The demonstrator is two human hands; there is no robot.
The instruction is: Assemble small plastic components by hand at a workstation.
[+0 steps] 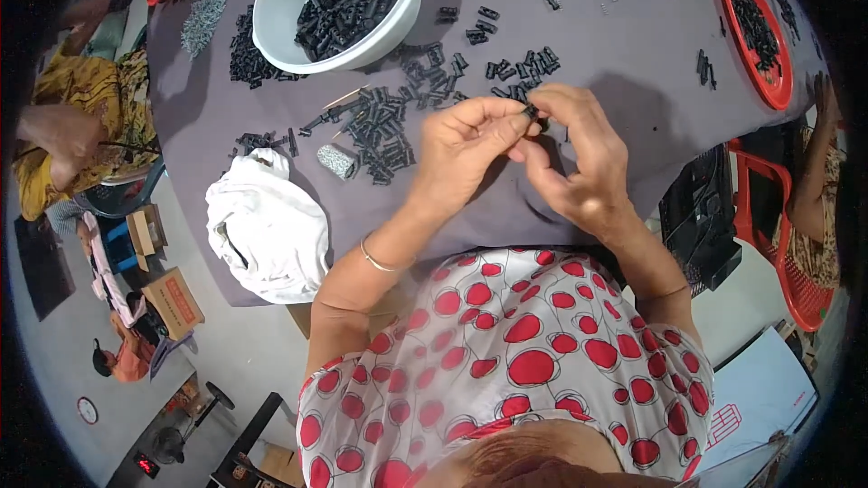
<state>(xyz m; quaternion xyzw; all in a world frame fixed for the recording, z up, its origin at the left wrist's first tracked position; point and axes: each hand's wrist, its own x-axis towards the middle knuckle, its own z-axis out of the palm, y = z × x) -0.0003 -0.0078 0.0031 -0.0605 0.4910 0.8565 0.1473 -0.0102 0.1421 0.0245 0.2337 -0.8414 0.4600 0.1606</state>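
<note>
1. Centrally, a small black part sits between the two hands, above the near portion of the surface, mostly covered by fingers; its exact outline cannot be told.
2. The left hand pinches it between thumb and bent forefinger, the part lying just at their tips.
3. The right hand meets it from the other side, fingers curved over it and thumb lower down; whether this hand grips it too, I cannot tell.
4. Both forearms rise from the lower edge and slant inward, wrists raised, with a thin bracelet around the left one.
5. Beyond the fingers lies a loose cluster of similar black pieces, short, knobbly and roughly cylindrical; a denser heap spreads to the left of the left hand.
6. Beside that heap stands a stubby, speckled grey cylinder, near a crumpled white cloth with soft folds.
7. A smooth, round white bowl holds many more dark pieces, while a shallow red tray at the right carries others.
8. Grey cloth covers the surface, and a pile of tiny silvery bits glints at its far left.
</note>
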